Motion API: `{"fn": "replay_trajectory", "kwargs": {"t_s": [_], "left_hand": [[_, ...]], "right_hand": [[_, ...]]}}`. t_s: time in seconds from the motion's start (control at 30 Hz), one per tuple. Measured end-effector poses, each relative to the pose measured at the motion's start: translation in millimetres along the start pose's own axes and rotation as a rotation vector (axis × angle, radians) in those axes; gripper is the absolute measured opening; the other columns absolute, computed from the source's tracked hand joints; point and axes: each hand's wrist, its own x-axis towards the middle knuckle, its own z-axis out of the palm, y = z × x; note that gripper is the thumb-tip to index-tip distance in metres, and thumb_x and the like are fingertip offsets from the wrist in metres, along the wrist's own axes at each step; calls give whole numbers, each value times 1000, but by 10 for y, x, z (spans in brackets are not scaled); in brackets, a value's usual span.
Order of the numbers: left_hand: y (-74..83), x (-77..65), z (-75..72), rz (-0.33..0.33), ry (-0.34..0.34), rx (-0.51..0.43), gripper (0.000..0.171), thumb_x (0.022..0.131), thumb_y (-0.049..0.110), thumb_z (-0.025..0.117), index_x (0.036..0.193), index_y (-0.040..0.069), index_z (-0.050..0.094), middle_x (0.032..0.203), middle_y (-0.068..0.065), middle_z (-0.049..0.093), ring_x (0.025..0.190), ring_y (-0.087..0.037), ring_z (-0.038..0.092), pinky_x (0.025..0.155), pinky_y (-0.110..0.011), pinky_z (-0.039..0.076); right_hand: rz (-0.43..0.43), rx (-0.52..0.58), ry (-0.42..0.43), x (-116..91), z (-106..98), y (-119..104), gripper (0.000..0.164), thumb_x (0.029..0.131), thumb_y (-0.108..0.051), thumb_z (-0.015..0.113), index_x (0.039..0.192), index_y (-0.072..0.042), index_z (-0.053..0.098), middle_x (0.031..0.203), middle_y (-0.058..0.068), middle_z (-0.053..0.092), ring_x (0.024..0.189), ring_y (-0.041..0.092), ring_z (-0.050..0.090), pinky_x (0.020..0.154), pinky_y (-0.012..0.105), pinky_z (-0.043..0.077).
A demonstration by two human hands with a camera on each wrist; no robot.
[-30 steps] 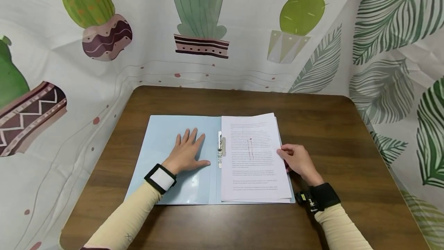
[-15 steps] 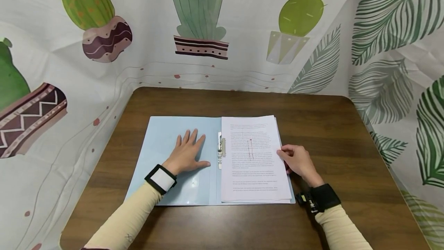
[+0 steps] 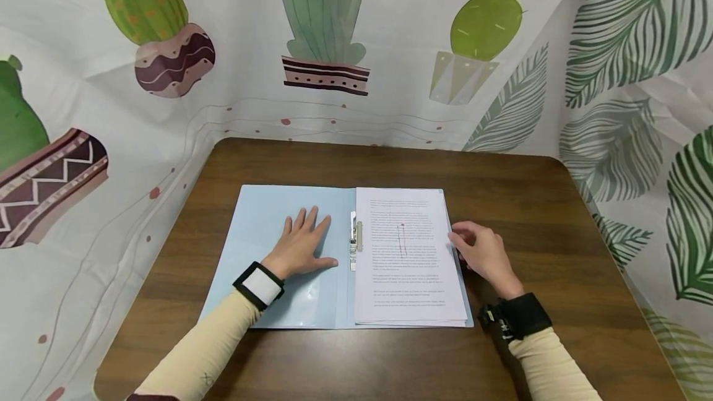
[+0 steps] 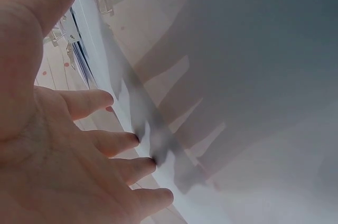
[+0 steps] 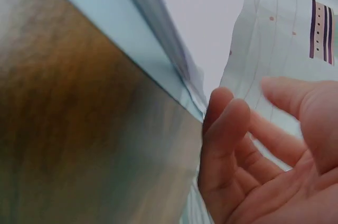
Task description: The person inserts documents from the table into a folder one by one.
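A light blue folder (image 3: 256, 215) lies spread on the wooden table in the head view. On its right side is a stack of printed paper (image 3: 409, 289), the top sheet marked with red lines. A metal clip (image 3: 356, 237) stands along the stack's left edge. My left hand (image 3: 298, 245) rests on the left cover, fingers spread. In the left wrist view, its fingertips (image 4: 158, 197) meet the glossy cover. At the stack's right edge, my right hand (image 3: 487, 258) has loosely bent fingers. The right wrist view has its thumb (image 5: 285, 92) apart from the fingers, with nothing between them.
The brown wooden table (image 3: 523, 203) extends around the folder on all sides. A white cloth (image 3: 239, 36) printed with cacti and leaves hangs behind and beside the table. Each wrist wears a black strap (image 3: 523, 316).
My right hand has let go of the paper's edge and shifted slightly up and right. The top sheet's far right corner has settled lower. My left hand stays in place.
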Motion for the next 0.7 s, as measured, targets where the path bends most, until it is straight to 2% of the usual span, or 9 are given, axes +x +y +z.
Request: {"fn": "replay_trajectory", "kwargs": {"t_s": [0.1, 0.2, 0.27, 0.33, 0.37, 0.43, 0.7], "left_hand": [[0, 4, 1, 1, 1, 1, 102, 82, 61, 79, 158, 5, 40, 165, -29, 22, 151, -54, 16, 115, -73, 16], [-2, 5, 4, 0, -2, 4, 102, 82, 61, 79, 158, 6, 40, 165, -29, 22, 151, -53, 16, 115, -73, 16], [-2, 6, 4, 0, -5, 6, 102, 82, 62, 79, 158, 6, 40, 165, -29, 22, 151, -53, 15, 115, -73, 16], [-2, 5, 4, -2, -6, 4, 102, 82, 62, 79, 158, 6, 40, 165, -29, 22, 151, -53, 15, 115, -73, 16], [-3, 4, 4, -2, -7, 3, 102, 82, 62, 79, 158, 6, 40, 165, -29, 22, 151, -53, 15, 115, -73, 16], [-5, 5, 5, -3, -8, 2, 101, 82, 61, 79, 158, 6, 40, 165, -28, 22, 151, -53, 15, 115, -73, 15], [-8, -1, 3, 0, -11, -2, 101, 83, 62, 78, 158, 7, 40, 166, -28, 22, 152, -53, 15, 115, -73, 15]], "right_hand": [[-124, -30, 31, 16, 37, -58, 47, 99, -21, 71, 141, -5, 58, 111, 16, 67, 77, 26, 64, 60, 34, 53], [-241, -94, -5, 18, 81, -125, 64, 94, -21, 77, 150, -7, 50, 138, 21, 56, 107, 34, 62, 81, 45, 55], [-301, -144, -69, 14, 108, -164, 76, 90, -23, 82, 154, -8, 45, 154, 21, 43, 130, 39, 50, 98, 54, 49], [-352, -187, -136, 13, 131, -197, 85, 85, -26, 87, 155, -7, 43, 163, 20, 32, 145, 44, 34, 109, 61, 38], [-370, -206, -166, 12, 142, -211, 88, 83, -28, 89, 156, -7, 43, 165, 20, 29, 149, 46, 27, 113, 63, 32], [-392, -230, -212, 14, 158, -231, 92, 80, -29, 91, 155, -6, 43, 166, 19, 27, 151, 48, 21, 115, 65, 29], [-389, -255, -284, 25, 190, -254, 94, 78, -33, 91, 155, -7, 45, 166, 22, 26, 152, 50, 18, 117, 67, 22]]}}
